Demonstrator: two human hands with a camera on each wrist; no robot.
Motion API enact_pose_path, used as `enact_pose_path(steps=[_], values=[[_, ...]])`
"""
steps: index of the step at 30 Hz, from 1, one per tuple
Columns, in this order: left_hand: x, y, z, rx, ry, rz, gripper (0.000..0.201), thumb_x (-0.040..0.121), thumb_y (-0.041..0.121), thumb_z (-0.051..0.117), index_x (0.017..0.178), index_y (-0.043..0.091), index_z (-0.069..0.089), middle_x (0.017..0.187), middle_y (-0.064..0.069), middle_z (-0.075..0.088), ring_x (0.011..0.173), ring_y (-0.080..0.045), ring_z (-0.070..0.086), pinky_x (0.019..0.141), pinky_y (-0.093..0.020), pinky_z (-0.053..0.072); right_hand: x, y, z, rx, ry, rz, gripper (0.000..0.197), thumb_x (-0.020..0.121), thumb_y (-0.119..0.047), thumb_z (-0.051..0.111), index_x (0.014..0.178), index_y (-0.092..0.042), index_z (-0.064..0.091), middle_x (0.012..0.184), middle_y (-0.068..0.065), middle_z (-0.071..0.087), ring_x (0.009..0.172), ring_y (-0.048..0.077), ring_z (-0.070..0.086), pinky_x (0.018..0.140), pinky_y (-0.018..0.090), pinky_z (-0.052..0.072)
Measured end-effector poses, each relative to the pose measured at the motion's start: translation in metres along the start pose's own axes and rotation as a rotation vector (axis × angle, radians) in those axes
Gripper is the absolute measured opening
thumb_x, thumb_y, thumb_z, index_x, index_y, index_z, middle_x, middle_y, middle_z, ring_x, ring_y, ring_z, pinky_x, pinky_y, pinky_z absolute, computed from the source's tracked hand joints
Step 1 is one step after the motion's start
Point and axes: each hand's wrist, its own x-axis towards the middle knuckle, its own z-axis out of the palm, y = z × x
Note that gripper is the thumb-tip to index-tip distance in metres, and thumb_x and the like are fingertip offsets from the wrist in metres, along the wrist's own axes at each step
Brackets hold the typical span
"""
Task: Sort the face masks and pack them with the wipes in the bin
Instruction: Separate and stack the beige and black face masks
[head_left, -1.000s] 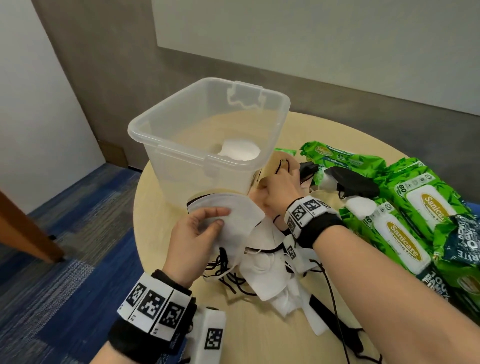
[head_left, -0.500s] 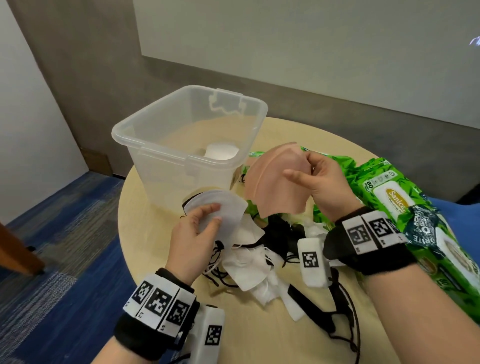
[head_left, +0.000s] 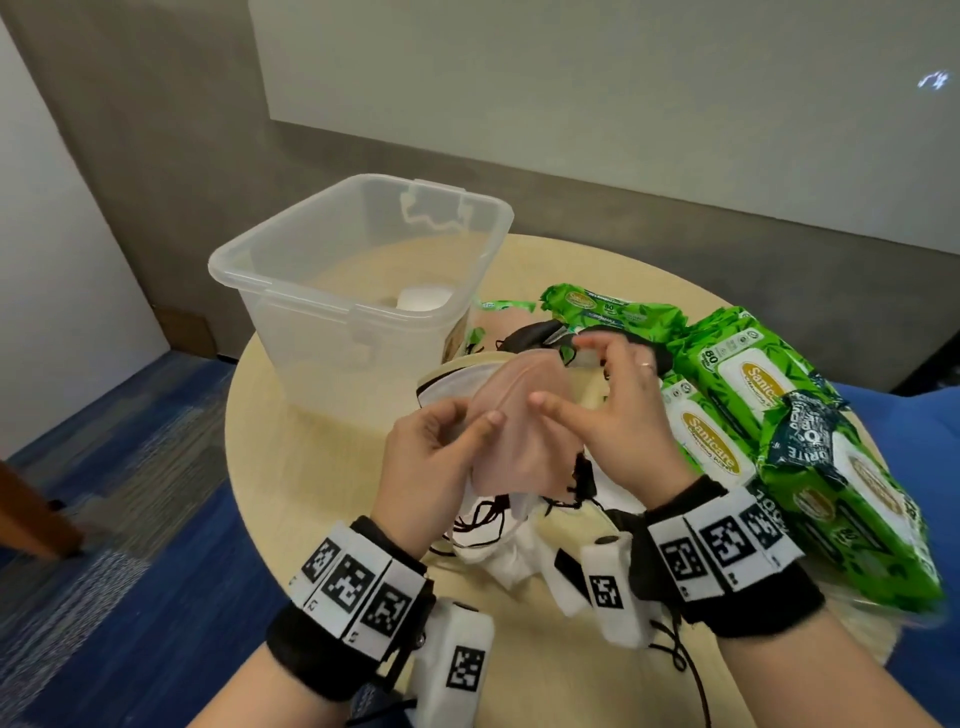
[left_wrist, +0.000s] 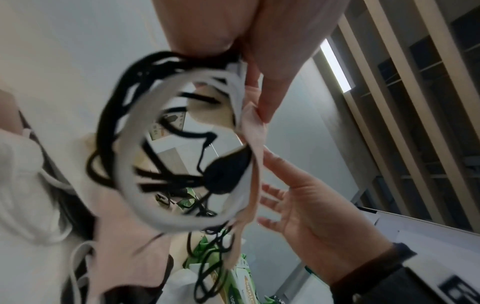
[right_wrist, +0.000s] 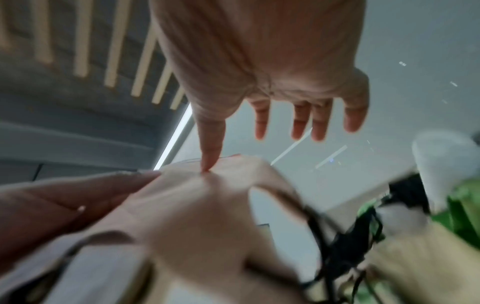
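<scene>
**Pink mask joins the stack**

Using the clear bin (head_left: 358, 291) as landmark: just right of its near corner, the left hand (head_left: 431, 467) pinches a white mask (head_left: 452, 376) with the pink mask (head_left: 519, 431) now laid on top. Half a second ago the right hand (head_left: 618, 421) held the pink one alone; now its fingers (head_left: 558, 410) are spread and released, the thumb only touching it. The sort is advancing. Further right of the bin, green wipe packs (head_left: 743, 384) wait on the surface (head_left: 270, 441), unpacked.

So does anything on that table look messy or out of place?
Yes. The loose masks lie in a jumbled heap below the hands, with black ear loops tangled among them. The clear bin holds only something white, while the wipe packs sit outside it.
</scene>
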Motion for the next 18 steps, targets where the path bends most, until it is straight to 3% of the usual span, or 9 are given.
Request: enact_pose_path(steps=[2,5,8,11,15,16,18], values=[[0.000,0.003,0.000,-0.001,-0.031,-0.011,0.007,0.084,0.012,0.066,0.080,0.009,0.070,0.070,0.002,0.069,0.066,-0.007,0.060,0.061,-0.019,0.049,-0.005,-0.006,-0.006,-0.104,0.021,-0.228,0.061,0.062,-0.048,0.073,0.118,-0.044,0.049,0.126,-0.003,0.034,0.122,0.019,0.033,0.102,0.036,0.030],[-0.001,0.009,0.001,-0.041,-0.099,-0.022,0.013,0.083,0.018,0.061,0.081,0.009,0.071,0.071,0.001,0.070,0.068,-0.007,0.061,0.062,-0.017,0.049,-0.009,-0.015,-0.008,-0.164,-0.114,-0.403,0.045,0.061,-0.058,0.061,0.105,-0.046,0.058,0.126,-0.004,0.038,0.119,0.019,0.030,0.097,0.035,0.025],[-0.002,0.012,0.000,-0.063,-0.158,-0.002,0.016,0.085,0.023,0.062,0.083,0.011,0.071,0.075,0.001,0.070,0.072,-0.007,0.061,0.066,-0.018,0.048,-0.007,-0.016,-0.007,-0.135,-0.116,-0.449,0.032,0.061,-0.058,0.063,0.088,-0.041,0.068,0.113,-0.004,0.047,0.109,0.018,0.037,0.089,0.034,0.027],[-0.003,0.016,-0.001,-0.142,-0.198,-0.060,0.021,0.092,0.011,0.052,0.085,0.006,0.071,0.077,-0.001,0.071,0.074,-0.008,0.062,0.069,-0.017,0.050,-0.005,-0.017,-0.008,-0.068,-0.104,-0.464,0.028,0.061,-0.055,0.066,0.080,-0.035,0.069,0.100,-0.010,0.050,0.101,0.014,0.042,0.086,0.040,0.034],[-0.003,0.018,0.000,-0.210,-0.223,-0.116,0.045,0.093,0.002,0.041,0.063,0.014,0.072,0.059,0.006,0.064,0.056,-0.002,0.056,0.058,-0.012,0.045,-0.001,-0.017,-0.012,0.008,-0.127,-0.479,0.021,0.060,-0.051,0.069,0.068,-0.033,0.064,0.087,-0.017,0.051,0.089,0.005,0.044,0.080,0.050,0.039],[-0.003,0.018,0.000,-0.210,-0.219,-0.121,0.048,0.094,0.002,0.040,0.060,0.014,0.071,0.056,0.007,0.062,0.053,-0.002,0.054,0.055,-0.011,0.044,0.000,-0.016,-0.013,0.021,-0.127,-0.469,0.020,0.059,-0.051,0.069,0.066,-0.033,0.064,0.086,-0.019,0.051,0.089,0.002,0.044,0.081,0.049,0.039],[-0.001,0.019,-0.002,-0.210,-0.209,-0.136,0.040,0.094,0.004,0.041,0.069,0.010,0.071,0.061,0.001,0.065,0.058,-0.006,0.057,0.058,-0.014,0.046,0.001,-0.014,-0.017,0.057,-0.133,-0.429,0.021,0.057,-0.051,0.071,0.066,-0.033,0.064,0.085,-0.022,0.054,0.095,0.003,0.045,0.087,0.047,0.037]])
